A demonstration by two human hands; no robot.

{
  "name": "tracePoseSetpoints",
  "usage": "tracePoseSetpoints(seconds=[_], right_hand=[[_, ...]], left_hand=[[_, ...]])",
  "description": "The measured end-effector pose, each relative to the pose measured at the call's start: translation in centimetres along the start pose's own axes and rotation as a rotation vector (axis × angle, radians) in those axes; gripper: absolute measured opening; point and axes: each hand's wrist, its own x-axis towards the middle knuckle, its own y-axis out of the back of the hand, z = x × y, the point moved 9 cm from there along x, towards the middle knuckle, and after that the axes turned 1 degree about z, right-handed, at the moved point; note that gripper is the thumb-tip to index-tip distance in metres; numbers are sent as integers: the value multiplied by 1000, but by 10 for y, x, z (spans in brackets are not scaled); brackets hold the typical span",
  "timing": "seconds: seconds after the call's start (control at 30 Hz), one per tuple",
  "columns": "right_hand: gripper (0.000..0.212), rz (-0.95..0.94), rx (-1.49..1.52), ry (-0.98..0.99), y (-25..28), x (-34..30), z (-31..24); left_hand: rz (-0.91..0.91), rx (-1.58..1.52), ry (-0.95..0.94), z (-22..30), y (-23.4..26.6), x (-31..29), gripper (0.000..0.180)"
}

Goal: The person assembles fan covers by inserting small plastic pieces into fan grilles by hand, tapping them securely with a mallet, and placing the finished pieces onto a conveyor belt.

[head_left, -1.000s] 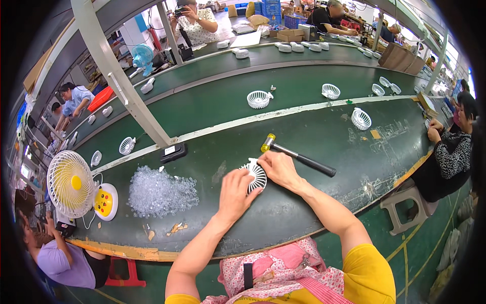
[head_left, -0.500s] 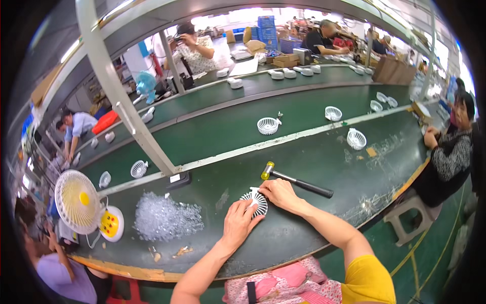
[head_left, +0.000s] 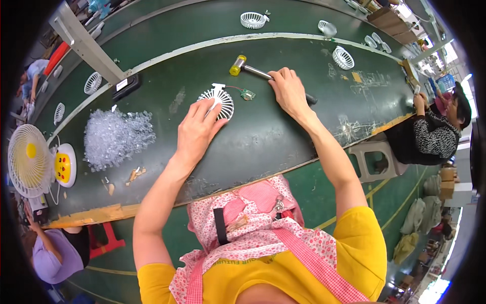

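My left hand (head_left: 196, 129) rests on a round white ribbed fan cage (head_left: 224, 105), fingers over its top and thumb at its near side. The cage lies on the dark green table, its short neck toward the far side. A thin red wire runs from the neck to a small green circuit board (head_left: 247, 94) on the tabletop. To the right, my right hand (head_left: 290, 92) closes over the handle of a hammer (head_left: 257, 72). The hammer has a yellow two-faced head and a black grip, partly hidden under my hand, and its head points left.
A pile of clear plastic pieces (head_left: 116, 137) lies left, beside a small white fan (head_left: 31, 157). A dark box-like item (head_left: 125, 87) sits by the metal post (head_left: 88, 43). More white cages (head_left: 343, 58) stand farther off. A seated person (head_left: 430, 126) works at right.
My right hand has left the cage and moved right onto the hammer's handle. The circuit board now shows beside the cage. The whole view has tilted downward.
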Motion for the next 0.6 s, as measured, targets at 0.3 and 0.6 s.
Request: tracePoseSetpoints(seconds=[0.3,0.6], right_hand=[[27,-58,473,-126,78,0,-86],[26,-125,36,-25,26,-5,-39]], left_hand=[[25,-6,0,10,5,-16,36],[170,-4,83,-44,43,-8,16]])
